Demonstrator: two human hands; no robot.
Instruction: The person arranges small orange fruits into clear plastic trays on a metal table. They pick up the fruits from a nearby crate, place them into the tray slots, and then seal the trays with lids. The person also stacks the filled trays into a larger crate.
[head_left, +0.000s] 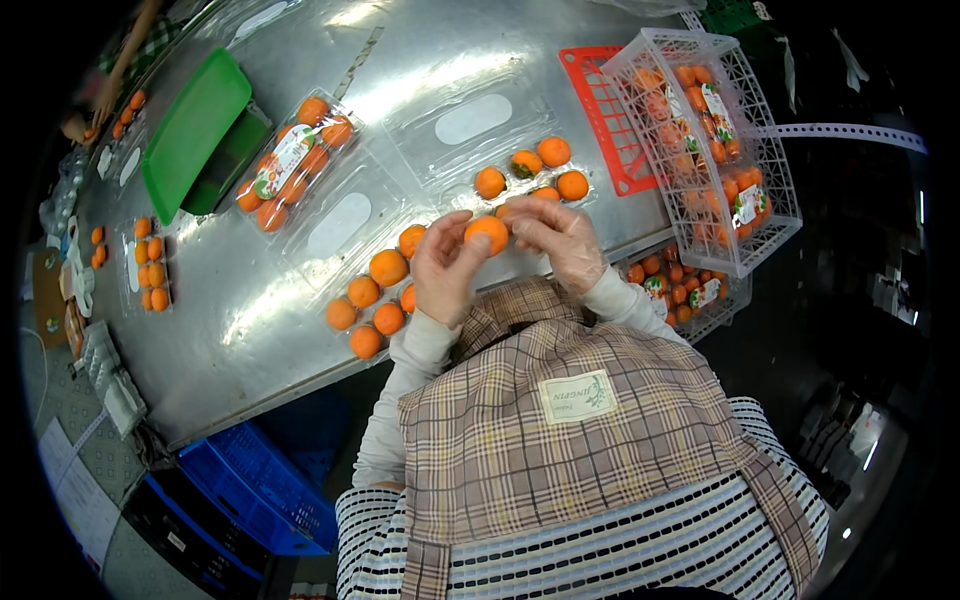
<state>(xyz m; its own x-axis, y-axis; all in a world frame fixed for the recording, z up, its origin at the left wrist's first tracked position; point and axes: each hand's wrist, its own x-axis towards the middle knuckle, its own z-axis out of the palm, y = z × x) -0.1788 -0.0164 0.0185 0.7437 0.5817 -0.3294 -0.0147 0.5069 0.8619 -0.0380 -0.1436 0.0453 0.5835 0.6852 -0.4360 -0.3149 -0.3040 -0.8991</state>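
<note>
In front of my chest, my left hand [445, 268] grips an orange [487, 234] between thumb and fingers. My right hand [568, 245] is closed at the fruit's right side, its thumb and fingertips drawn together. Anything pinched in them is too small to make out. Left of my hands, several oranges [364, 291] sit in an open clear plastic tray at the table's near edge. Just beyond my right hand, another clear tray holds several oranges [553, 152], one partly green. Its lid lies unfolded behind, with a white oval label [473, 119] on it.
A labelled, filled clamshell pack [291, 163] lies by a green bin [200, 135] on the metal table [240, 350]. At right, a white crate [740, 150] of packs stands beside a red crate [608, 120]. Blue crates [265, 490] are below left. Another person's arm [125, 60] shows far left.
</note>
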